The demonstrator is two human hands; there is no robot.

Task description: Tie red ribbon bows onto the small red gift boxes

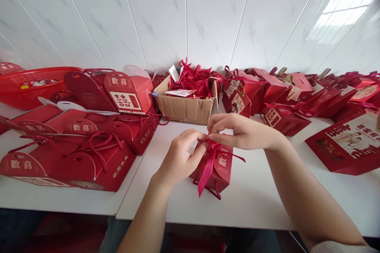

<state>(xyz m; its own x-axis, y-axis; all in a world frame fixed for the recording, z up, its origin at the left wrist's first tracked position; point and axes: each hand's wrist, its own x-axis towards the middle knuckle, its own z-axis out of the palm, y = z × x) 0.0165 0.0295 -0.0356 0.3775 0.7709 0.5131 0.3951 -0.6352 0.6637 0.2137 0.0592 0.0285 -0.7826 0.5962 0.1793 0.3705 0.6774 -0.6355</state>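
A small red gift box [223, 170] with a rounded flap and twisted cord handles stands on the white table in front of me. A red satin ribbon [208, 168] runs over its top, one tail hanging down the near side. My left hand [185, 153] pinches the ribbon at the top of the box between thumb and fingers. Opposite it, my right hand [234, 130] also pinches the ribbon, its fingertips close to the left ones. The fingers partly cover the spot where the ribbon crosses.
Red boxes with cord handles [89, 162] are stacked at left, beside a red plastic basket [18, 87]. A cardboard carton [184, 108] full of ribbons sits behind my hands. Several ribboned boxes [285, 120] line the right side, below the tiled wall [208, 16].
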